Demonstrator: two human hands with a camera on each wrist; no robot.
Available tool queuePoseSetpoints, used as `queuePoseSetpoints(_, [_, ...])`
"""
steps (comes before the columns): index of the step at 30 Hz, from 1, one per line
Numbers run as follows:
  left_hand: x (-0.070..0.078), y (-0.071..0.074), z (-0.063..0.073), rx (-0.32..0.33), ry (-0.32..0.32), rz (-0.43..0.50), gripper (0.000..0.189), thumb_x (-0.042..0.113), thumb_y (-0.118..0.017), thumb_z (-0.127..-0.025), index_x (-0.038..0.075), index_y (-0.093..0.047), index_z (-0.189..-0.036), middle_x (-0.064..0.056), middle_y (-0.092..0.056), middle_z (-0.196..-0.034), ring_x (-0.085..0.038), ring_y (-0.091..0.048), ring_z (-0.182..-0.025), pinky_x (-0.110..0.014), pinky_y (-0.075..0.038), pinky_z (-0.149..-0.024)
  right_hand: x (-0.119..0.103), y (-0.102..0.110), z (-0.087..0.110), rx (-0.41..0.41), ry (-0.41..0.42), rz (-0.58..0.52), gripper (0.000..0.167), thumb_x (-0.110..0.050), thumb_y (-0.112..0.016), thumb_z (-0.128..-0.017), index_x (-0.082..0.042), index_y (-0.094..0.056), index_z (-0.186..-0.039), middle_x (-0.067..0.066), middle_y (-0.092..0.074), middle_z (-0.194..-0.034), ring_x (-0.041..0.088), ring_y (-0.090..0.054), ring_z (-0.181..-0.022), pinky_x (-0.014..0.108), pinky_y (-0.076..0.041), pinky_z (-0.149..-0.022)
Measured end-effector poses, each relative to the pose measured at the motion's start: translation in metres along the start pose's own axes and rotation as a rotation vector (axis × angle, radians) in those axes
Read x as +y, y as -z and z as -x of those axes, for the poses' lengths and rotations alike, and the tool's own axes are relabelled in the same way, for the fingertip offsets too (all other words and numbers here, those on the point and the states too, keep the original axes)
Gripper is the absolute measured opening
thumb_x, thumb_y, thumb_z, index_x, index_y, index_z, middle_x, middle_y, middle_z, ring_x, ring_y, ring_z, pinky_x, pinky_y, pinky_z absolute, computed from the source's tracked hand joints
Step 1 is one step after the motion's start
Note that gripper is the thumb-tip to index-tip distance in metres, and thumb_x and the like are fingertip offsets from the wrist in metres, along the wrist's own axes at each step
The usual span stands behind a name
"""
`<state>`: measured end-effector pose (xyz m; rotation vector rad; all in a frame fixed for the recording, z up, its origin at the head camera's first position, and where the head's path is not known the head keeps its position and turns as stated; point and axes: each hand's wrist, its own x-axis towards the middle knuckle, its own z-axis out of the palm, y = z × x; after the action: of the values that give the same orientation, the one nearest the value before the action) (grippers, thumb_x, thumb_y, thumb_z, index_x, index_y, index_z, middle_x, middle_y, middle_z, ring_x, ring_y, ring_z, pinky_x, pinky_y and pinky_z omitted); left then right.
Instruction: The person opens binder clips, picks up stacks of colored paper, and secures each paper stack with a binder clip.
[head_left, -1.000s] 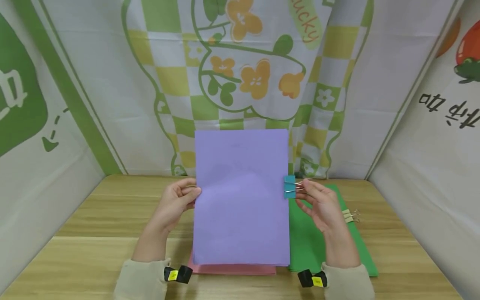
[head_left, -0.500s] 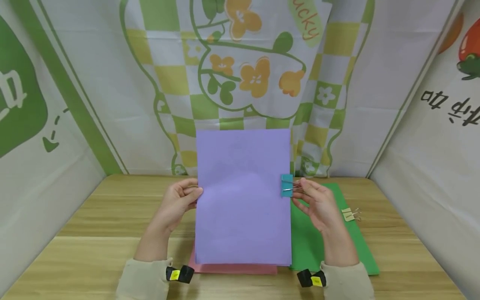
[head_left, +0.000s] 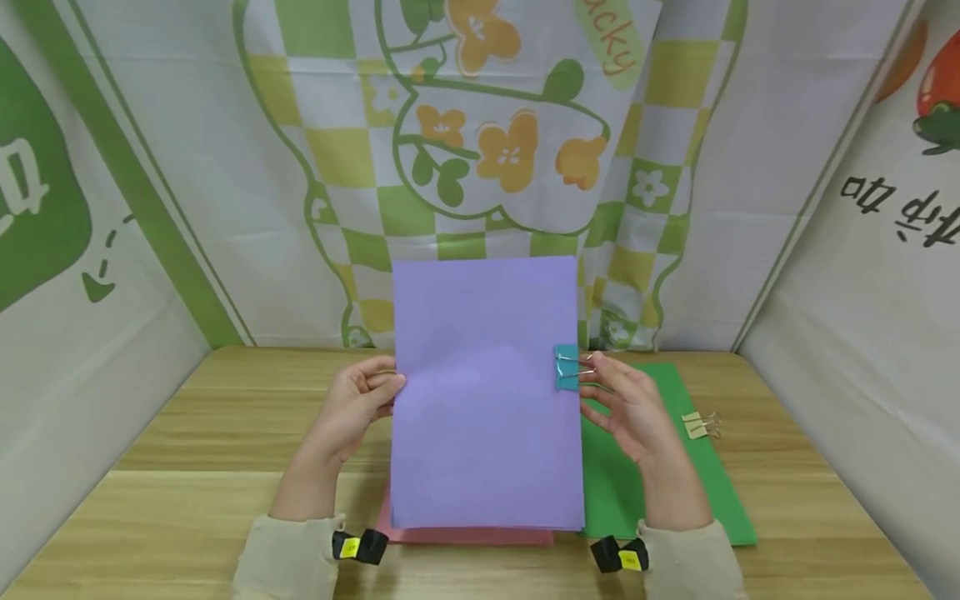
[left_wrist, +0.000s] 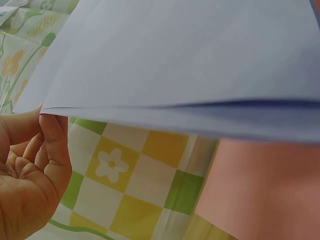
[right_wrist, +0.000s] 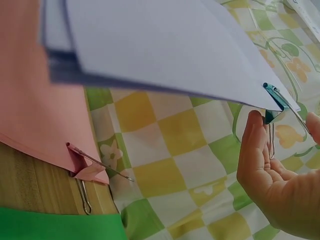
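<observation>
A stack of purple paper (head_left: 486, 400) is held up, tilted toward the head camera. On its left edge, the left hand (head_left: 363, 396) pinches the sheets between thumb and fingers; the left wrist view shows the hand (left_wrist: 37, 160) at the paper's edge (left_wrist: 150, 120). A teal binder clip (head_left: 566, 367) straddles the right edge of the stack. Its wire handles are between thumb and fingers of the right hand (head_left: 628, 408). In the right wrist view, the clip's mouth (right_wrist: 272, 102) is over the paper, with the thumb against one handle.
Pink paper (head_left: 472, 536) lies beneath the purple stack, with a pink binder clip (right_wrist: 89, 169) on its edge. Green paper (head_left: 705, 475) lies to the right, bearing a pale yellow binder clip (head_left: 696, 426). Printed cloth (head_left: 480, 167) hangs behind the wooden table (head_left: 187, 433).
The right hand has moved left with the teal clip, which now sits further in over the stack's right edge. The left hand keeps its hold, nearly still.
</observation>
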<state>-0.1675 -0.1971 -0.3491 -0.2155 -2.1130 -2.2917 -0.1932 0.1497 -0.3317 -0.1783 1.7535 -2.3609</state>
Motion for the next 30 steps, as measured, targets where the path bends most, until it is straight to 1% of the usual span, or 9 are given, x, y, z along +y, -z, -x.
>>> queuePoseSetpoints(6, [-0.001, 0.001, 0.001, 0.006, 0.019, -0.008, 0.016, 0.003, -0.058, -0.099, 0.007, -0.065, -0.113, 0.012, -0.076, -0.084, -0.004, -0.069, -0.073, -0.02, -0.058, -0.07, 0.001, 0.001, 0.001, -0.006, -0.026, 0.026, 0.021, -0.028, -0.052, -0.104, -0.024, -0.072, -0.098, -0.005, -0.066, -0.088, 0.011, -0.062, -0.082, 0.024, -0.051, -0.076])
queuePoseSetpoints(12, [-0.001, 0.003, 0.001, 0.002, 0.016, -0.007, 0.015, 0.005, -0.059, -0.099, 0.009, -0.065, -0.112, 0.012, -0.076, -0.084, -0.004, -0.069, -0.072, -0.02, -0.058, -0.07, 0.001, 0.0, 0.0, 0.003, -0.029, 0.004, 0.017, -0.025, -0.054, -0.103, -0.02, -0.071, -0.103, -0.002, -0.065, -0.09, 0.011, -0.063, -0.076, 0.02, -0.051, -0.071])
queuePoseSetpoints(14, [-0.001, 0.004, 0.001, 0.004, 0.022, -0.004, 0.015, 0.005, -0.059, -0.099, 0.011, -0.066, -0.111, 0.012, -0.076, -0.084, -0.004, -0.068, -0.072, -0.02, -0.058, -0.069, 0.001, -0.001, 0.0, 0.007, -0.028, 0.001, 0.017, -0.024, -0.055, -0.103, -0.018, -0.069, -0.108, -0.001, -0.064, -0.091, 0.011, -0.063, -0.074, 0.02, -0.053, -0.072])
queuePoseSetpoints(18, [-0.001, 0.006, 0.002, 0.012, 0.028, -0.014, 0.015, 0.005, -0.059, -0.099, 0.013, -0.066, -0.109, 0.012, -0.076, -0.083, -0.003, -0.068, -0.072, -0.019, -0.057, -0.069, 0.0, -0.004, 0.0, 0.03, -0.034, 0.023, 0.026, -0.025, -0.058, -0.102, -0.013, -0.065, -0.125, -0.002, -0.065, -0.089, 0.008, -0.064, -0.072, 0.02, -0.057, -0.077])
queuePoseSetpoints(21, [0.0, 0.007, 0.002, 0.005, 0.023, -0.02, 0.015, 0.005, -0.058, -0.099, 0.011, -0.066, -0.11, 0.012, -0.076, -0.084, -0.003, -0.068, -0.072, -0.019, -0.057, -0.069, 0.001, -0.007, 0.0, 0.064, -0.036, 0.049, 0.023, -0.023, -0.061, -0.1, -0.014, -0.068, -0.12, -0.004, -0.068, -0.082, 0.006, -0.065, -0.069, 0.02, -0.058, -0.075])
queuePoseSetpoints(23, [0.0, 0.007, 0.002, -0.003, 0.018, -0.023, 0.015, 0.006, -0.058, -0.099, 0.012, -0.066, -0.11, 0.012, -0.076, -0.084, -0.003, -0.068, -0.073, -0.019, -0.057, -0.069, 0.002, -0.009, 0.0, 0.088, -0.036, 0.058, 0.014, -0.02, -0.063, -0.099, -0.015, -0.071, -0.109, -0.005, -0.069, -0.078, 0.005, -0.066, -0.067, 0.019, -0.058, -0.072])
queuePoseSetpoints(25, [0.0, 0.008, 0.003, -0.007, 0.018, -0.027, 0.015, 0.005, -0.058, -0.099, 0.013, -0.067, -0.109, 0.012, -0.076, -0.084, -0.003, -0.068, -0.072, -0.019, -0.057, -0.069, 0.003, -0.011, -0.001, 0.107, -0.034, 0.064, 0.006, -0.018, -0.065, -0.098, -0.015, -0.07, -0.097, -0.004, -0.07, -0.076, 0.005, -0.066, -0.065, 0.019, -0.058, -0.07])
queuePoseSetpoints(28, [0.0, 0.009, 0.003, -0.001, 0.023, -0.044, 0.015, 0.006, -0.058, -0.1, 0.015, -0.067, -0.109, 0.013, -0.076, -0.084, -0.003, -0.068, -0.072, -0.019, -0.057, -0.069, 0.005, -0.013, -0.001, 0.127, -0.033, 0.068, 0.008, -0.014, -0.064, -0.097, -0.013, -0.065, -0.09, -0.003, -0.071, -0.075, 0.005, -0.067, -0.063, 0.019, -0.058, -0.067])
queuePoseSetpoints(30, [0.0, 0.011, 0.004, 0.001, 0.029, -0.058, 0.015, 0.006, -0.058, -0.1, 0.014, -0.066, -0.111, 0.014, -0.076, -0.084, -0.003, -0.068, -0.072, -0.019, -0.056, -0.069, 0.006, -0.014, -0.001, 0.125, -0.029, 0.078, 0.01, -0.013, -0.062, -0.099, -0.01, -0.062, -0.089, -0.003, -0.071, -0.076, 0.006, -0.068, -0.064, 0.019, -0.058, -0.067])
